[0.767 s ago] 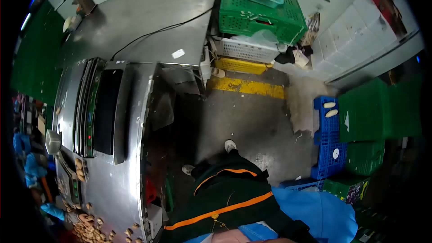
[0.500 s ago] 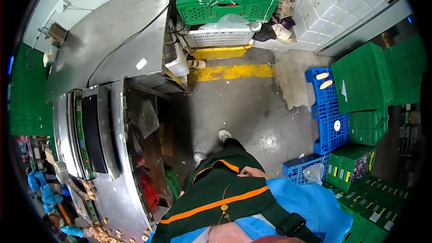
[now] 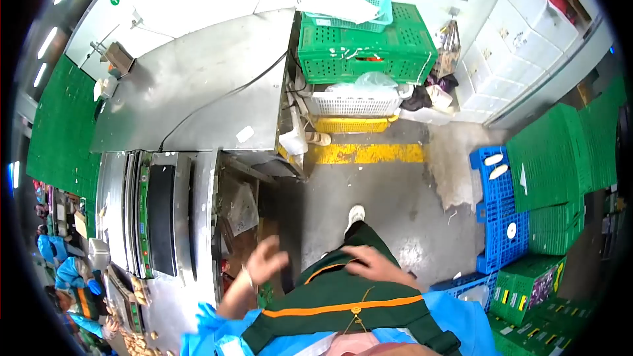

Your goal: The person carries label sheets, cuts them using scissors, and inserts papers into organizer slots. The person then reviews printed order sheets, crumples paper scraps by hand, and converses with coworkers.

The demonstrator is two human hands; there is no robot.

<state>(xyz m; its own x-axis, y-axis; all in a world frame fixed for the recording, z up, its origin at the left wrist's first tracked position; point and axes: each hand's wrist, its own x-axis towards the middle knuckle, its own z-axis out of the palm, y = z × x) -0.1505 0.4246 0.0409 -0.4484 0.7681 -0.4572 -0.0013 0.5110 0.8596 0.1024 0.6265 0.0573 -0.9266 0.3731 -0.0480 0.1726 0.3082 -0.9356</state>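
Observation:
My left hand (image 3: pixel 267 260), somewhat blurred, is raised beside the steel counter's inner edge, with a thin band at the wrist. Its fingers look apart and I see nothing in them. In front of my waist, my right hand (image 3: pixel 374 265) has its fingers stretched over the upper edge of the dark green apron (image 3: pixel 316 293) with orange trim. No object shows in that hand. To the left, a sealing machine (image 3: pixel 161 217) with a black panel is set in the steel counter (image 3: pixel 204 277).
A steel table (image 3: pixel 224 72) with a black cable stands ahead on the left. Green crates (image 3: pixel 369 43) are stacked at the back. Blue pallets (image 3: pixel 498 207) and more green crates (image 3: pixel 544 158) line the right. Co-workers in blue sleeves (image 3: pixel 69 270) are at the far left.
My left hand has come up into view on the left. My right hand has moved off the apron's pocket edge with its fingers spread. The view has tilted up, and my feet have stepped.

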